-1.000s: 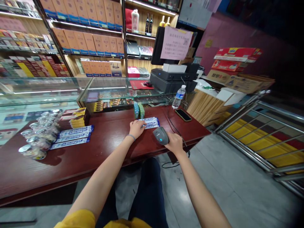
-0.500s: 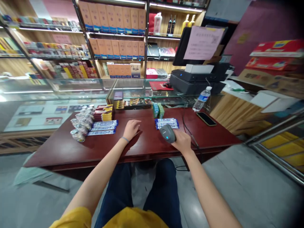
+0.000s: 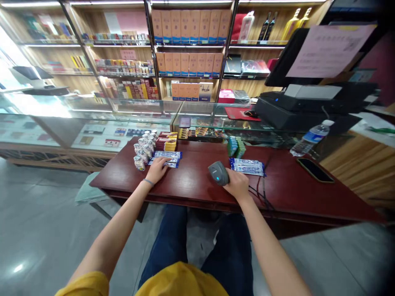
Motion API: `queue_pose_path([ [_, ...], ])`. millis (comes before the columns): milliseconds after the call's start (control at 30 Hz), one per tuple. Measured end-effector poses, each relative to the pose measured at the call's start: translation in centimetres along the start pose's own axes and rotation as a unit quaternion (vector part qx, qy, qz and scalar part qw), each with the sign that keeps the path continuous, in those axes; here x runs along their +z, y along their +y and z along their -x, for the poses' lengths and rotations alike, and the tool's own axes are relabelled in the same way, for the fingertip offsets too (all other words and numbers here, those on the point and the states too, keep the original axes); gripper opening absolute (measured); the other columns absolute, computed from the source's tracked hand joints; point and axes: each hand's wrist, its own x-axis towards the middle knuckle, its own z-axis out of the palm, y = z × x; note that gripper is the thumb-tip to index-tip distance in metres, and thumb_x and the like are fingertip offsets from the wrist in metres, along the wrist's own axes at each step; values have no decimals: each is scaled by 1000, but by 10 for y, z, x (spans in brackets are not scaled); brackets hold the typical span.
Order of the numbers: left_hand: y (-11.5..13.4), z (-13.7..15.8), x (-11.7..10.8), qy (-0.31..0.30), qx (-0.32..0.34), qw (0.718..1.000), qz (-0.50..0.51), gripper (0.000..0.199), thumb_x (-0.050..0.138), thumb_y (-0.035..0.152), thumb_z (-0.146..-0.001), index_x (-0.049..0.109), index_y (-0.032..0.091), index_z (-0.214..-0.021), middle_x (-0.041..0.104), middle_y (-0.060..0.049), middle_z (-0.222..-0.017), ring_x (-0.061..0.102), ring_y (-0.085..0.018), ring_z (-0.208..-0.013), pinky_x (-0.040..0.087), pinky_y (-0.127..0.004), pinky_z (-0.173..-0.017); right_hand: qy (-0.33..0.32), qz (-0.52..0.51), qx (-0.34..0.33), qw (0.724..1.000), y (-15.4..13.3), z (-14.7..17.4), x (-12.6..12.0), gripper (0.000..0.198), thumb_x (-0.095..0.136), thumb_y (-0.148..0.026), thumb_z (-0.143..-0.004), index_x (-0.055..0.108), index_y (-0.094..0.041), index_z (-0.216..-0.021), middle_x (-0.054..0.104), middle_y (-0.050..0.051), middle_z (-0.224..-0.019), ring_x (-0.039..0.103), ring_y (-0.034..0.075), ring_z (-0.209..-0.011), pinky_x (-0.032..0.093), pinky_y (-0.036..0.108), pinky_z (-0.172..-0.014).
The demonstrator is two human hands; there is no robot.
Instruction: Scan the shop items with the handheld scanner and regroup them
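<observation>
My left hand reaches onto the blue-and-white packets at the left of the desk. Its fingers are stretched out over the nearest packet, touching it or just above it. My right hand is wrapped round the handle of a dark grey barcode scanner with a blue light, held over the middle of the desk. More blue-and-white packets lie just beyond that hand, below green-and-blue packs. Left of my left hand stand several small jars with silvery lids, beside red-and-yellow packs.
The dark red desk meets a glass display counter. On the right are a water bottle, a phone and a black cable. A till with a screen stands behind. A stool is at left.
My left hand has moved left from the middle of the desk onto the left packets. My right hand still holds the scanner. The view has turned to the left.
</observation>
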Motion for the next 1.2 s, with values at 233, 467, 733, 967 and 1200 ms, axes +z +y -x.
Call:
queue_pose_path([
  [233,-19,6,-3,-20,-18,999,-30,34,52,18,-83,58,19,-117,61,-11,-118,53,-26,-114,41,-43,-103,1,-22,-17,1000,-11,0,18,36,53,-34,-82,61,-11,-108,70,8,-88,62,17,-75,38,29,-70],
  [467,-14,8,0,-2,-64,996,-66,29,49,14,-78,61,17,-104,63,-12,-104,56,-27,-106,43,-44,-99,15,-23,-28,999,-14,0,14,34,53,-33,-83,61,-11,-107,69,6,-83,61,16,-73,37,29,-69],
  [733,-1,14,-8,-48,-24,998,-19,33,52,15,-78,62,20,-109,64,-7,-109,57,-23,-107,44,-38,-99,3,-27,-12,1000,-15,4,14,34,52,-34,-83,61,-12,-108,69,8,-85,62,17,-75,38,29,-71],
  [967,-4,13,-7,-65,-12,998,-16,25,50,28,-89,66,21,-107,68,-8,-105,60,-23,-102,46,-38,-95,1,-27,-11,1000,-15,3,12,36,53,-35,-82,61,-12,-109,68,6,-81,60,18,-73,37,29,-69],
  [1200,12,1,-2,-62,-81,994,38,29,46,35,-93,70,22,-103,72,-7,-104,66,-23,-97,49,-34,-88,8,-21,-8,1000,-15,3,12,34,52,-34,-83,61,-13,-108,69,7,-84,61,17,-73,38,29,-70],
])
